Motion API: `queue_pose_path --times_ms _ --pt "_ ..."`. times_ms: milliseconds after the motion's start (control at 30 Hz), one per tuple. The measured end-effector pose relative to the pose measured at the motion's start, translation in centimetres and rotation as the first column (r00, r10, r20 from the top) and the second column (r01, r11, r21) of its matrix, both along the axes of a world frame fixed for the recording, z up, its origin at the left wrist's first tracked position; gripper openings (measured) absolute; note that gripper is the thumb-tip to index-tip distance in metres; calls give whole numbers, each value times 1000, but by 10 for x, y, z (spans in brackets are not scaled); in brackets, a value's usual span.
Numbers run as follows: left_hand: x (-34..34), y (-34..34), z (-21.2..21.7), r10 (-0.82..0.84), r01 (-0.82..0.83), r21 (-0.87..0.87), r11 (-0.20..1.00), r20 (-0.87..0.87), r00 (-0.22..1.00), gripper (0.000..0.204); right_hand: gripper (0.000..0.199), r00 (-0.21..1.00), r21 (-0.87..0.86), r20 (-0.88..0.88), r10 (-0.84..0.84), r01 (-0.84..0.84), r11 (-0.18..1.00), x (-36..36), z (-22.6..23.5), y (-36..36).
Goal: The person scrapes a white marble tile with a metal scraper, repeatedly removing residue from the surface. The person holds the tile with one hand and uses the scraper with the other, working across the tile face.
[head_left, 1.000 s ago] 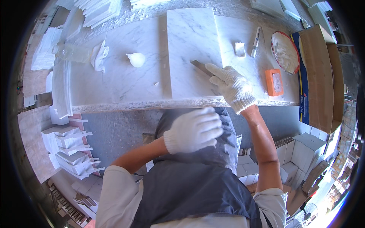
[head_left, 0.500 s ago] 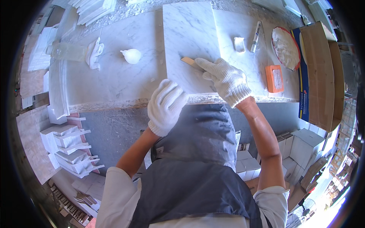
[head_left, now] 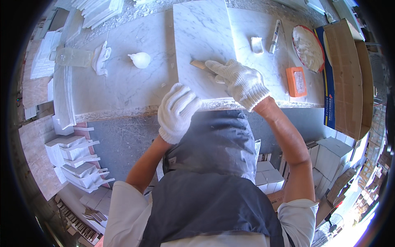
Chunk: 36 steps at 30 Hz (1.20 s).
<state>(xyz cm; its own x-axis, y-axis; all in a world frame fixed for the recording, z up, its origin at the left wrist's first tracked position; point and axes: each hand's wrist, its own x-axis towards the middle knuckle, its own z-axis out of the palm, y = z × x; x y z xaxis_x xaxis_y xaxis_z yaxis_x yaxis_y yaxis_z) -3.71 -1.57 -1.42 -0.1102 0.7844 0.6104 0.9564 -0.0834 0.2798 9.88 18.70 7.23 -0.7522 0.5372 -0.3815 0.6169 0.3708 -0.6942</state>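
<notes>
A white marble tile (head_left: 201,31) with grey veins lies on the marble-topped bench in front of me. My right hand (head_left: 242,84), in a white knitted glove, is closed round a flat scraper blade (head_left: 198,64). Its index finger stretches along the blade, which lies low over the tile's face and points left. My left hand (head_left: 179,113), gloved too, has its fingers bent and pressed together at the tile's near left corner. Its thumb and the grip underneath are hidden.
Left on the bench are a white squeeze bulb (head_left: 140,60), a crumpled cloth (head_left: 101,59) and a clear bottle (head_left: 74,57). Rightward lie a white roll (head_left: 256,45), a marker (head_left: 275,37), an orange block (head_left: 296,81), a red-rimmed dish of white paste (head_left: 308,47) and a cardboard box (head_left: 347,78).
The scraper has slid slightly left over the tile with my right hand, and its blade looks darker. My left hand stays at the tile's corner. The whole view has shifted a little.
</notes>
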Motion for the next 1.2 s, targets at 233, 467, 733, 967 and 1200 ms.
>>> queue_pose_path --times_ms 233,467,733,967,1200 --pt "3 3 1 48 -49 29 998 30 998 32 52 917 457 -99 385 -302 837 26 -11 -8" --pt "3 1 0 32 -32 22 999 -8 999 35 46 986 133 -29 163 -158 978 3 0 18" --pt "3 1 -6 56 -56 26 998 13 998 37 46 859 458 -193 473 -348 818 4 -17 19" --pt "3 -5 -8 59 -58 -9 998 56 997 36 49 938 201 -69 340 -320 926 11 -11 18" --pt "-2 -3 3 22 -22 -51 998 -1 1000 35 46 828 485 -339 447 -253 837 13 -26 18"
